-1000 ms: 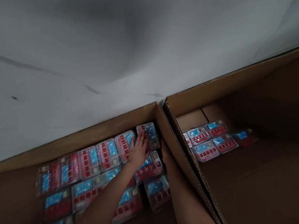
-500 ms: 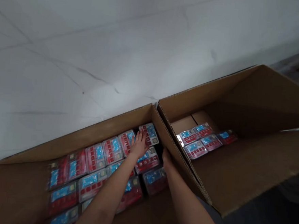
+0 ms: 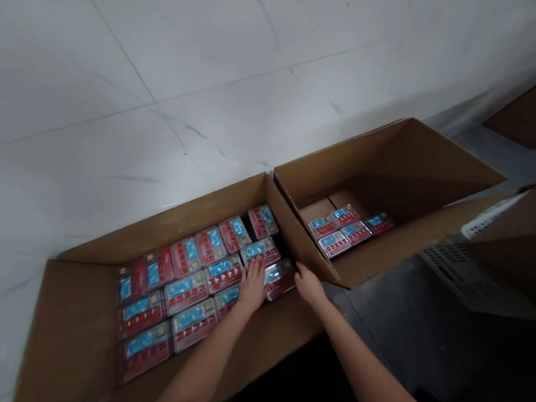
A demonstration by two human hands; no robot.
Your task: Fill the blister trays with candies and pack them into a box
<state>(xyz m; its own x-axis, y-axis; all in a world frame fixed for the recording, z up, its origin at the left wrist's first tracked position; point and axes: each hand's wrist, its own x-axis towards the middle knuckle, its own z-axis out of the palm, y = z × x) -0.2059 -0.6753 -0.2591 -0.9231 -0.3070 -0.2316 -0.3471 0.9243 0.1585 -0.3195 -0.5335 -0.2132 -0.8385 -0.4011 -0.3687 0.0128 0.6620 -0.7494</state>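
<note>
The left hand (image 3: 253,286) lies open, fingers spread, palm down on the clear plastic packs with red and blue cards inside (image 3: 194,324); it presses on them without gripping any. The right hand (image 3: 309,283) is half curled at the end of the nearest row, against a pack's corner (image 3: 281,280) and just beside the cardboard divider walls; whether it has hold of that pack, I cannot tell.

About fourteen packs lie flat in rows in the nearer open brown corrugated carton (image 3: 156,230), filling its far side, some partly hidden by the hands. Right beside it, the second open carton (image 3: 403,167) has five like packs (image 3: 343,231) near its far corner. Past the cartons stands a white perforated plastic crate (image 3: 469,270) on the grey floor (image 3: 378,331), beneath a white veined wall (image 3: 165,96).
</note>
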